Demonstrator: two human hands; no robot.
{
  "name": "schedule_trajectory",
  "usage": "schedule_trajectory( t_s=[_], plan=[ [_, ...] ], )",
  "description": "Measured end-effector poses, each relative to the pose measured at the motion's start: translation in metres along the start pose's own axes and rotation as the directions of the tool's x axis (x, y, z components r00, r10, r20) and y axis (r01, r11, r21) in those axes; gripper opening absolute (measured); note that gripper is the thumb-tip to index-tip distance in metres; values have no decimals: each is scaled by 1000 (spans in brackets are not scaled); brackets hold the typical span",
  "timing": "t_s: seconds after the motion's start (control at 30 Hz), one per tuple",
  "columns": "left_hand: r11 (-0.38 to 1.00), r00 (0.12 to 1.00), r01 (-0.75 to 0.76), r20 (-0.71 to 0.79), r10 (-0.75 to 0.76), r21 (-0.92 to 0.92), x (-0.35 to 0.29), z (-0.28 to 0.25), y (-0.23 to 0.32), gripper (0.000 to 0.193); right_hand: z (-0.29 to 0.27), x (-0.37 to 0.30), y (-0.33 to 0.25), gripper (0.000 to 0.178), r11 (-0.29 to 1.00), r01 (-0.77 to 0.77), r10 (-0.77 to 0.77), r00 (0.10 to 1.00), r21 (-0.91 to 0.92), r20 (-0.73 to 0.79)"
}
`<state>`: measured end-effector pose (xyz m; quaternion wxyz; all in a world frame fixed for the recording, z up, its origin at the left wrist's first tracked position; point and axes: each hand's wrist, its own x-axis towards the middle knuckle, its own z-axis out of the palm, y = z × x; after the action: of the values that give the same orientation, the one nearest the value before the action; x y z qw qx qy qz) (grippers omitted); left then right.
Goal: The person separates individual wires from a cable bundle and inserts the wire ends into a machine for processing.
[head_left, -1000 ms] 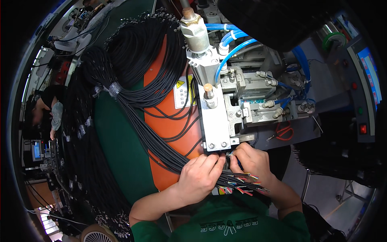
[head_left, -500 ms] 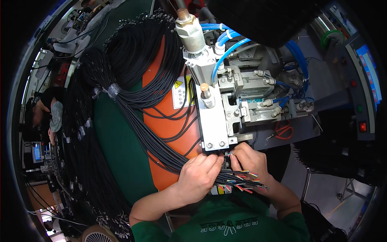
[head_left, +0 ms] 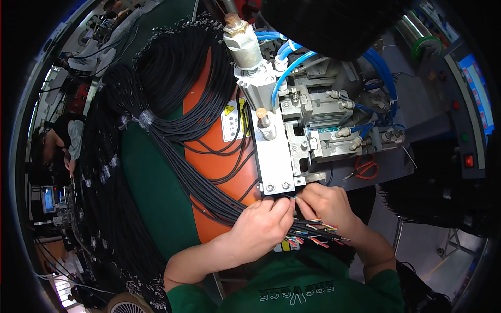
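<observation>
My left hand [head_left: 263, 225] is closed in a pinch on a black cable, just below the front end of the metal press [head_left: 275, 161]. Under that hand runs a bundle of black cables [head_left: 211, 195]. The bundle's stripped ends, with red, yellow and white wires [head_left: 321, 227], come out to the right of it. My right hand [head_left: 327, 205] is bent around the same spot, thumb and forefinger pinched at the thin coloured wires [head_left: 294, 197] of the held cable. The fingertips of both hands nearly touch, and they partly hide the cable end.
Pneumatic cylinders with blue hoses [head_left: 386, 78] stand behind the press. Red-handled scissors [head_left: 367, 168] lie at its right. A control panel [head_left: 472, 120] with lit screen is far right. More tied black cables [head_left: 146, 119] cover the left, beside an orange plate [head_left: 195, 156]. Another person [head_left: 70, 135] sits far left.
My left hand has shifted slightly right, and my right fingers have drawn in closer to it. The loose wire ends have moved a little left. The view has shifted slightly.
</observation>
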<state>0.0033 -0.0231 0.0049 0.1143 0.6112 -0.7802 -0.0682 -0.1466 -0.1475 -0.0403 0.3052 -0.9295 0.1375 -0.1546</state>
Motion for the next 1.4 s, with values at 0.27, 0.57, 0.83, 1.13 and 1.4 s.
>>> schedule_trajectory(
  t_s=[0.27,0.57,0.83,1.13,1.4],
  plan=[
    [998,999,44,-12,-45,-44,1,4,0,44,27,-5,6,12,978,34,46,928,208,-369],
    [973,955,197,-200,-218,-119,-31,5,-13,34,32,-15,1,10,498,-329,490,870,802,52],
    [980,816,15,-563,-127,-199,-33,3,-14,43,16,-6,-41,25,792,15,41,996,610,-78],
    [954,773,-80,-622,-125,-290,-23,7,-16,35,27,16,-51,15,681,221,-156,975,698,-156],
    [965,941,-8,-328,-81,-262,-26,2,-21,45,23,-5,-26,21,764,90,130,948,639,-289]
  ],
)
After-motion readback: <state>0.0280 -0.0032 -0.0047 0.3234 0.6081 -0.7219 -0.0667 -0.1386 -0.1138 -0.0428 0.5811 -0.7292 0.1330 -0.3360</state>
